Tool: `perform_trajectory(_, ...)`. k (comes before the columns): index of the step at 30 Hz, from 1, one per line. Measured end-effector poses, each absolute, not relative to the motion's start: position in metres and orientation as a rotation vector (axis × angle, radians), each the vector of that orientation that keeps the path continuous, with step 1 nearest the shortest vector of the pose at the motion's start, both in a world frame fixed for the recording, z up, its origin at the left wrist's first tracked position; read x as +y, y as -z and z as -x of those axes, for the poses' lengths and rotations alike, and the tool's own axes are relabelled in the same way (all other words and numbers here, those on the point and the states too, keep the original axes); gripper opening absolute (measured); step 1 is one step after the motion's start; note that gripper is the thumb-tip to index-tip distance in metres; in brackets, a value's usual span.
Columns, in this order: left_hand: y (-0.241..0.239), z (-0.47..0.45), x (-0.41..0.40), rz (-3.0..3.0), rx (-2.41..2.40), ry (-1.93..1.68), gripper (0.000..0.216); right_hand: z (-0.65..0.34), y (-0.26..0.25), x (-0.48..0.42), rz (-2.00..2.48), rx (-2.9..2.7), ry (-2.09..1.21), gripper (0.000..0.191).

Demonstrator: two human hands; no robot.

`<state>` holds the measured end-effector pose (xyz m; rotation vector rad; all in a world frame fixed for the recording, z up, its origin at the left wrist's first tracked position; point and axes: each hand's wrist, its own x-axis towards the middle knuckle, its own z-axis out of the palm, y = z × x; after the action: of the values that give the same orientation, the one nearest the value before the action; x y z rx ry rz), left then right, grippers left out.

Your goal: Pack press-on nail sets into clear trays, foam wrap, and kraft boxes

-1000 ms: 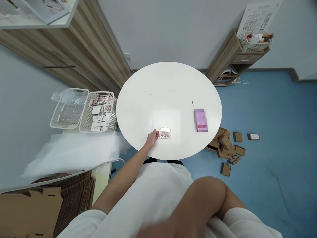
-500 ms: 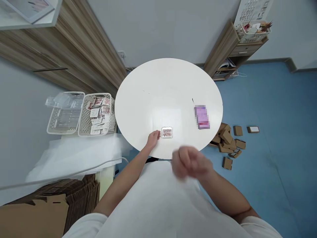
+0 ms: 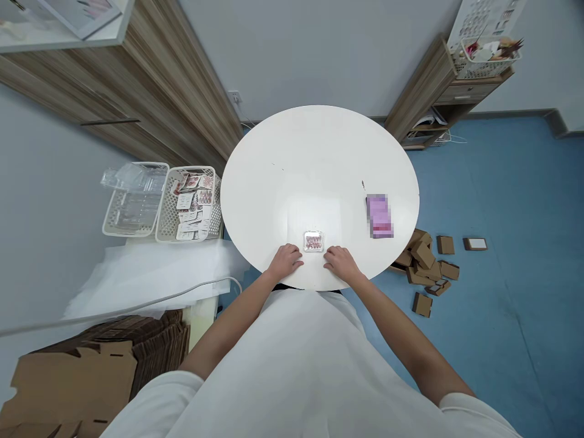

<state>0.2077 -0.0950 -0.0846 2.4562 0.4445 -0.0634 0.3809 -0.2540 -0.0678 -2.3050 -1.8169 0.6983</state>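
A small clear plastic case [image 3: 314, 241] with red-patterned pieces inside lies near the front edge of the round white table [image 3: 319, 158]. My left hand [image 3: 285, 261] rests on the table just left of and below the case, fingers loosely curled, holding nothing. To the case's right and a little nearer to me, my right hand [image 3: 341, 262] lies on the table, fingers bent and empty. Neither hand clearly touches the case.
A purple flat object [image 3: 379, 216] lies on the table's right side. Two white baskets [image 3: 163, 201] stand left of the table, one with clear packs, one with printed cards. Small brown boxes [image 3: 429, 267] lie scattered on the blue floor. Flat cardboard [image 3: 91, 365] is stacked at lower left.
My right hand came up from my lap and settled on the table beside the case. My left hand shifted slightly, staying next to the case.
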Motion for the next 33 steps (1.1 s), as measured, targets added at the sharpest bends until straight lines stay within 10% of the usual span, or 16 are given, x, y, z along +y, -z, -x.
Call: perform_trajectory(33,0.069,-0.239,-0.087,-2.295,0.835,0.112,0.026,-0.381,0.070,-0.225,2.516,-1.426,-0.723,0.027)
